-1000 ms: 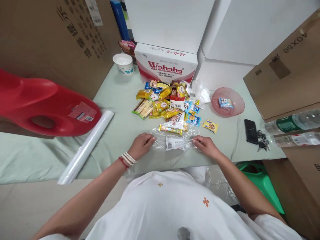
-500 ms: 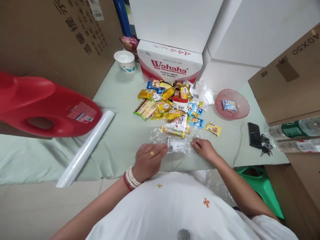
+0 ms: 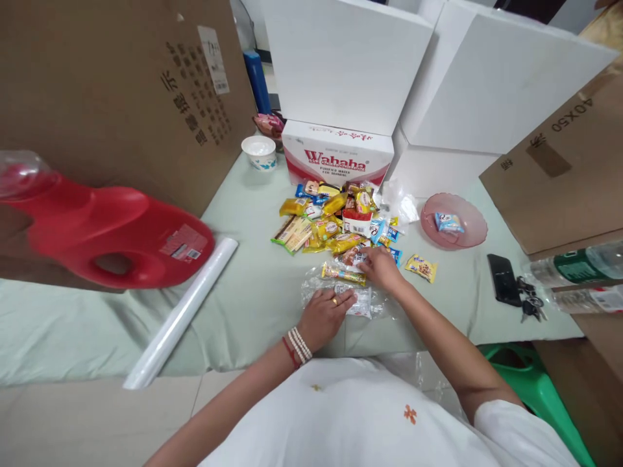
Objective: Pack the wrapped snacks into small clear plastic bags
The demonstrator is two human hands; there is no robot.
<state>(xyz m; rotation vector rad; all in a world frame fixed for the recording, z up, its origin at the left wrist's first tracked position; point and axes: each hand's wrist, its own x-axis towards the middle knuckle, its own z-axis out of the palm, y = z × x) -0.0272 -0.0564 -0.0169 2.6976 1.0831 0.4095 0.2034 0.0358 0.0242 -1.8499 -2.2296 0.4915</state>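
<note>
A clear plastic bag (image 3: 363, 301) with a white label lies flat near the table's front edge. My left hand (image 3: 325, 314) rests on its left part, fingers stretched flat. My right hand (image 3: 382, 267) has reached over the bag to the near edge of a pile of snack packets (image 3: 335, 217), its fingers curled on a packet there; I cannot make out which one. A long yellow packet (image 3: 343, 274) lies just left of that hand.
A pink bowl (image 3: 470, 228) with one blue packet stands at the right, with a cookie packet (image 3: 421, 267) in front of it. Phone (image 3: 504, 279) and keys (image 3: 532, 306) lie further right. A red jug (image 3: 107, 237), a film roll (image 3: 182, 312), a Wahaha box (image 3: 337, 161) and a paper cup (image 3: 259, 152) surround the pile.
My right hand left the bag's right end and moved forward to the snack pile. My left hand slid right onto the bag and flattened. The camera tilted up a little.
</note>
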